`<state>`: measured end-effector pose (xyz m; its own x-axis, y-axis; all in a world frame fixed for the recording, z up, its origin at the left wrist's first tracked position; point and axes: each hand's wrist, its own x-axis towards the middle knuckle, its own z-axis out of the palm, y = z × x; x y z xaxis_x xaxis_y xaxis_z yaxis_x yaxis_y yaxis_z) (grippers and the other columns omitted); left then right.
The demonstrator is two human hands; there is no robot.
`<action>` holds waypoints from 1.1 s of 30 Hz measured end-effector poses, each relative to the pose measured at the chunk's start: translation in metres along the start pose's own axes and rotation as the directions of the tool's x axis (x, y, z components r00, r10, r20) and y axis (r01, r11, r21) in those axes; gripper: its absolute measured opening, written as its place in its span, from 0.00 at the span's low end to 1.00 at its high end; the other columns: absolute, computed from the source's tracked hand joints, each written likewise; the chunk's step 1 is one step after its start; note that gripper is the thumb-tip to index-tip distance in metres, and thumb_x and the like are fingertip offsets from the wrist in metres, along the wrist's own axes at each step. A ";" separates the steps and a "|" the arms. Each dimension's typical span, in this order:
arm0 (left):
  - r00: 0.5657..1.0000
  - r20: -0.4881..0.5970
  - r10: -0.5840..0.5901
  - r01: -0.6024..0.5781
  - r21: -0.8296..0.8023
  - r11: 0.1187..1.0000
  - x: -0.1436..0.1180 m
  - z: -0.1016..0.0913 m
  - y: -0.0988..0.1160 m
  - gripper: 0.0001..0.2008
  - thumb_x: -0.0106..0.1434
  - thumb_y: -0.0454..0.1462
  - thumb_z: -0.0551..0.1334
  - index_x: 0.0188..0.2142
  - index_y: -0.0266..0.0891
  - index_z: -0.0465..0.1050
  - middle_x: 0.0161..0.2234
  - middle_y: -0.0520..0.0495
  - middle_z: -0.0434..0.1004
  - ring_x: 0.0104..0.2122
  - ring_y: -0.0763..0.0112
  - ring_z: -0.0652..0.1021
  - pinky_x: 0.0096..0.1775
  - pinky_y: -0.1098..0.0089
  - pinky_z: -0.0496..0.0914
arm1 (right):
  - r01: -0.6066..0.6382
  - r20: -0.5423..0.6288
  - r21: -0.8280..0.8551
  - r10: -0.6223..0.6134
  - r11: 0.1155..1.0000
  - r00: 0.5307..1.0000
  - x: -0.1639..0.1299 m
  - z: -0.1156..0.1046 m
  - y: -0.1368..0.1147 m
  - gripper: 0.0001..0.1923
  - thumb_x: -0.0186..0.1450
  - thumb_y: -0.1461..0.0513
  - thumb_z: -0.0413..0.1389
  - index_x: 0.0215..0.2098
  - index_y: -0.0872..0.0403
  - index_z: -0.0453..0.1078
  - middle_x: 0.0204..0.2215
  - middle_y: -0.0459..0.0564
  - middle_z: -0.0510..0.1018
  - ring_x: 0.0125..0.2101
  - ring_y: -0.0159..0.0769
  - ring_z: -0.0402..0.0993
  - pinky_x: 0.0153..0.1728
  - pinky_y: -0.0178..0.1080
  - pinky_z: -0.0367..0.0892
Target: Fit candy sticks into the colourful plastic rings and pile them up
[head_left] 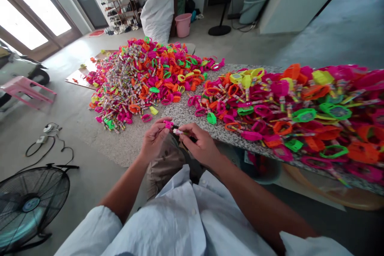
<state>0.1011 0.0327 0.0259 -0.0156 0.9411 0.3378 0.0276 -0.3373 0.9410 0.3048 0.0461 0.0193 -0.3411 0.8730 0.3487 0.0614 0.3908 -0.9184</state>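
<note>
Item: small pink toy piece [169, 124], pinched between thumb and fingertips of the left hand [154, 139]. The hand is closed on it, the fingers curled tight.

Item: thin stick-like part [180, 131] with a pale printed wrap, held in the right hand [201, 145]. The fingers are closed round it, with the tip pointing toward the pink piece. The two parts meet or nearly meet over the person's lap, just off the near edge of the table; whether they touch is too small to tell.

Item: speckled stone table [186, 114], loaded on its right side with a heap of finished toys [300, 108] in pink, orange, green and yellow.

Item: second, larger heap [144, 78] on the floor beyond, lying partly on a sheet of board [78, 75].

Item: floor fan [28, 204], lower left; cables [48, 144] beside it; pink stool [25, 88], far left; white sack [159, 6] and pink bucket [183, 24] at the back.

Risks, as judged:
- Both parts are small and held only at the fingertips, so a crooked push could make one slip and drop to the floor beneath the knees.
- Forcing the stick in at a slant may bend it or crack the pink piece.
- The table heap reaches close to the near edge, and a nudge from the right forearm could spill toys off it.
- A fallen piece would be hard to pick out among the same colours.
</note>
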 end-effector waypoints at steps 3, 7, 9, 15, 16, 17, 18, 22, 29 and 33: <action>0.998 0.050 0.040 -0.045 0.109 0.993 -0.002 -0.001 -0.002 0.12 0.74 0.44 0.65 0.45 0.39 0.81 0.52 0.38 0.78 0.53 0.62 0.78 0.56 0.63 0.72 | -0.033 -0.049 0.081 0.037 0.996 0.998 0.000 0.002 -0.003 0.10 0.75 0.55 0.58 0.51 0.50 0.73 0.42 0.49 0.82 0.39 0.36 0.80 0.42 0.40 0.73; 0.981 0.159 0.111 -0.151 0.273 0.950 -0.003 0.000 -0.004 0.12 0.77 0.43 0.60 0.47 0.37 0.77 0.47 0.40 0.75 0.47 0.67 0.77 0.50 0.67 0.72 | -0.056 -0.031 0.181 0.063 0.982 0.998 0.003 0.005 -0.006 0.12 0.75 0.55 0.57 0.52 0.52 0.74 0.37 0.49 0.81 0.34 0.34 0.78 0.37 0.37 0.72; 0.964 0.215 0.157 -0.225 0.342 0.912 -0.002 0.001 -0.003 0.10 0.77 0.42 0.60 0.46 0.37 0.74 0.45 0.42 0.74 0.45 0.69 0.76 0.48 0.68 0.71 | -0.085 -0.029 0.209 0.094 0.974 0.995 0.003 0.006 -0.006 0.13 0.74 0.54 0.57 0.51 0.52 0.75 0.35 0.48 0.80 0.32 0.32 0.75 0.34 0.36 0.71; 0.926 0.330 0.183 -0.330 0.473 0.817 0.007 -0.003 0.003 0.08 0.75 0.40 0.62 0.40 0.38 0.68 0.37 0.47 0.72 0.38 0.71 0.73 0.41 0.70 0.68 | -0.193 -0.020 0.198 0.200 0.961 0.979 0.006 0.001 -0.005 0.16 0.72 0.52 0.58 0.48 0.54 0.79 0.29 0.48 0.78 0.28 0.32 0.72 0.31 0.36 0.68; 0.919 0.360 0.159 -0.332 0.493 0.804 0.009 -0.004 0.004 0.08 0.76 0.40 0.61 0.40 0.38 0.68 0.35 0.48 0.71 0.37 0.72 0.72 0.40 0.70 0.67 | -0.201 -0.025 0.174 0.209 0.964 0.978 0.006 0.000 -0.005 0.16 0.72 0.52 0.58 0.48 0.54 0.79 0.30 0.48 0.79 0.29 0.33 0.73 0.32 0.36 0.68; 0.910 0.392 0.134 -0.336 0.513 0.790 0.010 -0.006 0.006 0.09 0.76 0.41 0.61 0.40 0.38 0.68 0.34 0.49 0.70 0.36 0.73 0.71 0.39 0.70 0.66 | -0.206 -0.031 0.144 0.213 0.968 0.977 0.007 -0.002 -0.004 0.16 0.71 0.52 0.59 0.47 0.54 0.80 0.31 0.49 0.80 0.30 0.33 0.74 0.33 0.36 0.69; 0.900 0.421 0.111 -0.345 0.532 0.773 0.012 -0.008 0.008 0.10 0.76 0.41 0.61 0.40 0.38 0.68 0.34 0.49 0.70 0.35 0.73 0.71 0.39 0.70 0.65 | -0.207 -0.036 0.112 0.212 0.972 0.977 0.008 -0.003 -0.003 0.16 0.71 0.52 0.59 0.47 0.55 0.80 0.32 0.50 0.81 0.31 0.34 0.75 0.33 0.37 0.70; 0.851 0.525 0.021 -0.391 0.607 0.692 0.017 -0.013 0.017 0.13 0.77 0.44 0.59 0.39 0.37 0.68 0.35 0.47 0.71 0.35 0.72 0.71 0.37 0.70 0.63 | -0.201 -0.019 -0.009 0.201 0.980 0.979 0.010 -0.008 0.001 0.15 0.70 0.53 0.59 0.45 0.54 0.82 0.34 0.51 0.83 0.32 0.36 0.77 0.34 0.37 0.70; 0.800 0.597 -0.066 -0.433 0.650 0.624 0.024 -0.014 0.025 0.16 0.77 0.45 0.59 0.36 0.37 0.66 0.34 0.47 0.73 0.32 0.71 0.71 0.35 0.69 0.60 | -0.171 0.096 -0.161 0.188 0.972 0.978 0.014 -0.017 -0.003 0.15 0.71 0.55 0.58 0.46 0.53 0.83 0.33 0.48 0.84 0.29 0.33 0.75 0.30 0.36 0.66; 0.802 0.580 -0.144 -0.366 0.668 0.648 0.027 -0.014 0.026 0.14 0.76 0.45 0.60 0.37 0.37 0.68 0.33 0.47 0.74 0.33 0.70 0.73 0.35 0.69 0.61 | -0.139 0.150 -0.148 0.161 0.979 0.975 0.017 -0.021 -0.003 0.15 0.71 0.56 0.58 0.47 0.54 0.83 0.37 0.50 0.85 0.33 0.35 0.78 0.33 0.35 0.68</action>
<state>0.0876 0.0489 0.0601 0.5633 0.8171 0.1228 0.6909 -0.5473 0.4723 0.3188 0.0655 0.0321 -0.4632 0.8710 0.1640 0.2468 0.3044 -0.9200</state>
